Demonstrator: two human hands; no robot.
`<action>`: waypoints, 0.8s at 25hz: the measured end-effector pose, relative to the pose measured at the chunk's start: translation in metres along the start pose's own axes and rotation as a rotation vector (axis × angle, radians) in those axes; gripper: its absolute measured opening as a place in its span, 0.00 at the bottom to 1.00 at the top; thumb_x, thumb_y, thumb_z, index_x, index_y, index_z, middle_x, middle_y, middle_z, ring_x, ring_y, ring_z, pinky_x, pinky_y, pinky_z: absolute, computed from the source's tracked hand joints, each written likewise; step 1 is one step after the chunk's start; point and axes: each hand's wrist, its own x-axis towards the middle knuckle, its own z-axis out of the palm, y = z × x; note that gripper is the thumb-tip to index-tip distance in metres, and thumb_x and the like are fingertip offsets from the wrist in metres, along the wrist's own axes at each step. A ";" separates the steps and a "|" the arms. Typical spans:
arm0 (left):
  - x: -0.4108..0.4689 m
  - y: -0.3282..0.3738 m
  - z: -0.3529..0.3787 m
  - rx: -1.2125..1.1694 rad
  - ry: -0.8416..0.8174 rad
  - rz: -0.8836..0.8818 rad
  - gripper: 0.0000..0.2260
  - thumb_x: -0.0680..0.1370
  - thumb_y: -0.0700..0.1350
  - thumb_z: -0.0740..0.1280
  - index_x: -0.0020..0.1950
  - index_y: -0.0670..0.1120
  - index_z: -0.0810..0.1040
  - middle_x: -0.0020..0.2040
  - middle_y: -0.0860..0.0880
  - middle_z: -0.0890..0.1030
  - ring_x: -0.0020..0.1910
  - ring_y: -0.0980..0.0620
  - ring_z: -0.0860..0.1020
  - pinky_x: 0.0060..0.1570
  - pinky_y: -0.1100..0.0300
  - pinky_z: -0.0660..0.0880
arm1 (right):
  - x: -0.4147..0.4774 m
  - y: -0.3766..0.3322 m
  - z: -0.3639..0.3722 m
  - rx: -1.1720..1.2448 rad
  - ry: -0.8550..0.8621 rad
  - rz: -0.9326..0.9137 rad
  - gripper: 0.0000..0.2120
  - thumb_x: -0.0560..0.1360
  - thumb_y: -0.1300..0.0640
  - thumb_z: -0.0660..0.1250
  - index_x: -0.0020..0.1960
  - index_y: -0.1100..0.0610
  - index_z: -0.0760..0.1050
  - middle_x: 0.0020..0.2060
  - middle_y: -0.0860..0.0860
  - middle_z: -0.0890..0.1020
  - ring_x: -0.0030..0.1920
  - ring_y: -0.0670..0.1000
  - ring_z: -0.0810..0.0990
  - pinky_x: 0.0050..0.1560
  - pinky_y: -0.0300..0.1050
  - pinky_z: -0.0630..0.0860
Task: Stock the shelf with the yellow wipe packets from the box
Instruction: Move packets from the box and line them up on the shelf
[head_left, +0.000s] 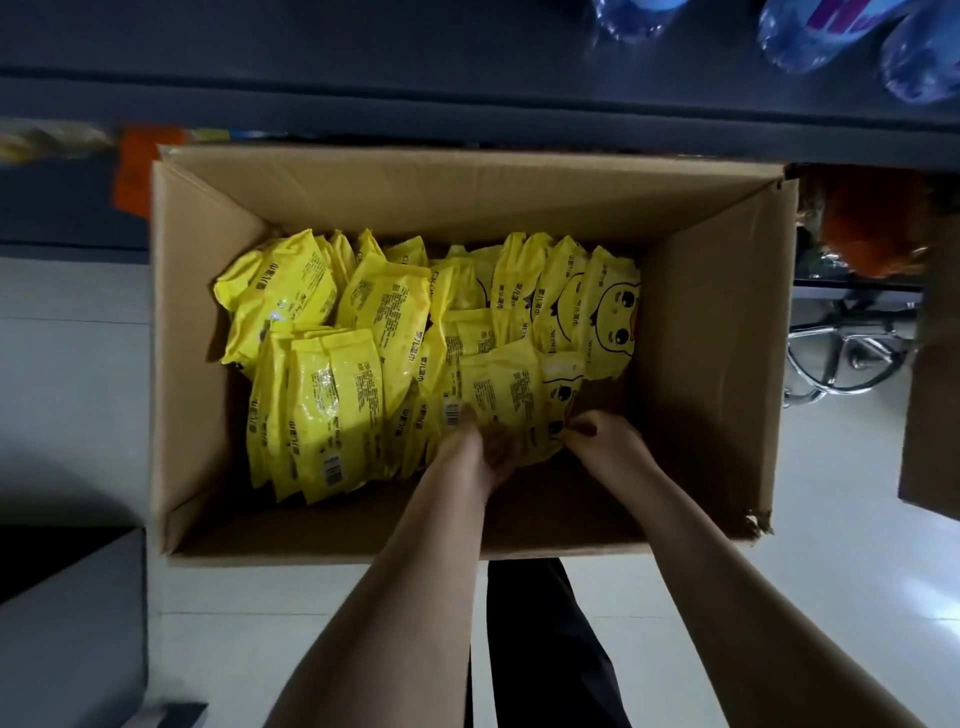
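Left hand (480, 449): my fingers curl over the near edge of the front packets; motion blur hides the finer grip.
Right hand (605, 436): my thumb and fingertips pinch the near edge of the same bundle. It is close to my left hand, and the hands do not touch.
Front packets (511, 387): a small yellow bundle lying tilted in the near-right part of the box. Printed backs and a barcode face up, and a duck face shows on the rightmost one.
Yellow wipe packets (332, 395): the rest stand on edge or lean in rows across the left and far parts of the box.
Box (717, 322): open cardboard, standing on the floor; bare bottom shows around my wrists.
Shelf (363, 111): its dark edge runs just beyond the box's far wall.
Bottles (810, 36): bluish plastic, on the shelf at upper right.
Floor (72, 374): pale tiles.
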 end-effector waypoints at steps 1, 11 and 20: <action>0.001 -0.002 0.003 -0.121 -0.032 -0.037 0.24 0.79 0.58 0.56 0.58 0.37 0.71 0.46 0.42 0.77 0.43 0.45 0.78 0.33 0.56 0.77 | 0.001 0.000 0.001 0.017 0.000 0.005 0.17 0.77 0.53 0.64 0.64 0.57 0.74 0.57 0.54 0.79 0.55 0.52 0.76 0.47 0.40 0.68; 0.007 0.001 0.014 -0.390 -0.053 -0.128 0.21 0.79 0.54 0.59 0.58 0.38 0.74 0.55 0.43 0.80 0.43 0.47 0.83 0.37 0.61 0.79 | 0.020 0.000 -0.003 0.254 0.027 0.080 0.16 0.77 0.53 0.64 0.63 0.56 0.74 0.52 0.52 0.78 0.49 0.50 0.74 0.47 0.41 0.69; -0.022 0.006 0.002 -0.140 -0.101 -0.037 0.08 0.78 0.43 0.63 0.49 0.38 0.76 0.32 0.43 0.83 0.31 0.50 0.83 0.30 0.62 0.80 | 0.016 -0.004 -0.025 0.593 0.158 0.095 0.15 0.78 0.54 0.62 0.63 0.56 0.73 0.59 0.52 0.77 0.58 0.51 0.75 0.57 0.45 0.73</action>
